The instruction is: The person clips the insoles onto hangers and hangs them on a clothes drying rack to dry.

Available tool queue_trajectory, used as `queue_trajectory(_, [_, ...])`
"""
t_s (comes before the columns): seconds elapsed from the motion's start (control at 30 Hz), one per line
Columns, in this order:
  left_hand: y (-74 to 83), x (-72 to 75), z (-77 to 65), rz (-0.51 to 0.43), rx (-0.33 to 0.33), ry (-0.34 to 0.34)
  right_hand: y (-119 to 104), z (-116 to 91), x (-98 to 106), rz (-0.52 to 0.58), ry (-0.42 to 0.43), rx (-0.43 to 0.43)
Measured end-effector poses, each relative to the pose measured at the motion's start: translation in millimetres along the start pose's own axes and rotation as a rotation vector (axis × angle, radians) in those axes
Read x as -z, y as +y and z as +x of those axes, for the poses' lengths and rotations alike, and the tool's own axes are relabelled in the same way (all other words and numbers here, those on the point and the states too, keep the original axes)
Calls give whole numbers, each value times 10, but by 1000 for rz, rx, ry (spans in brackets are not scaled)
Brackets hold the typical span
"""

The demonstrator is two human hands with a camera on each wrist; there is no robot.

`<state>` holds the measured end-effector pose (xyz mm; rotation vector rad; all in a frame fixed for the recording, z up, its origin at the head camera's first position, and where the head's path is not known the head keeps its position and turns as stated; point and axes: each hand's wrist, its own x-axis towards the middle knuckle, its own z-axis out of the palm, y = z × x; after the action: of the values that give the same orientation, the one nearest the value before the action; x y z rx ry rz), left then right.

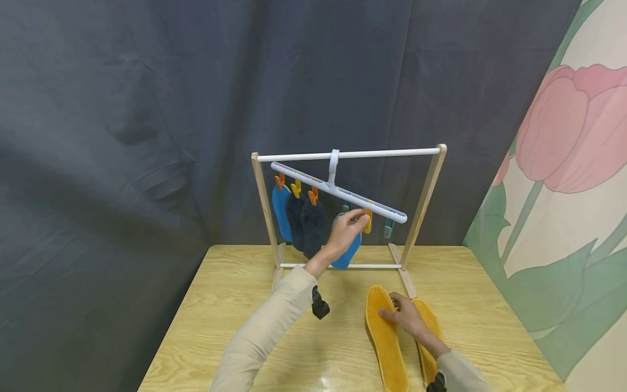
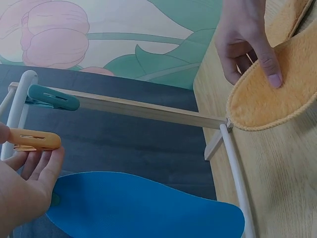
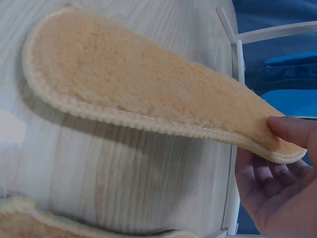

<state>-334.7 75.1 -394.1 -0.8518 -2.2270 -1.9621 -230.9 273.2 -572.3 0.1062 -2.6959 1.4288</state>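
My left hand [image 1: 346,235] pinches a yellow-orange clothespin [image 2: 37,140] that hangs from the white clip hanger [image 1: 338,190]. Just behind that hand hangs a blue insole [image 2: 143,203]. Toward the hanger's lower right end is a green clothespin [image 2: 53,97] with nothing in it. My right hand [image 1: 409,316] holds a fuzzy yellow insole [image 3: 148,79] near one end, thumb on its top face and fingers underneath. The held insole is tilted, its gripped end lifted over the table. A second yellow insole [image 1: 427,321] lies on the table beside the right wrist.
The hanger hooks onto a wood-and-white drying rack [image 1: 423,201] and slopes down to the right. On its left side, orange and yellow clothespins hold a blue insole [image 1: 281,212] and two dark insoles [image 1: 313,226]. A dark curtain [image 1: 313,76] hangs behind the wooden table [image 1: 235,283].
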Motion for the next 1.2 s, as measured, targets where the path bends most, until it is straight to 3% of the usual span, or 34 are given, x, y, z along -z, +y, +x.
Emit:
queue_trajectory(0.27, [18,-2,6,-27,8,-14,-43,21,9,40,-32,35])
queue_trajectory(0.53, [28,-14,-10,-85,29,-40,-17,6,-9,109,1,224])
queue_trajectory(0.77, [46,48,-12,-66,3,-53,-97,63,-1,73,-50,96])
queue_trajectory(1.2, [133,64,-46,-72,20,-96,-260,137,171,16,-25,117])
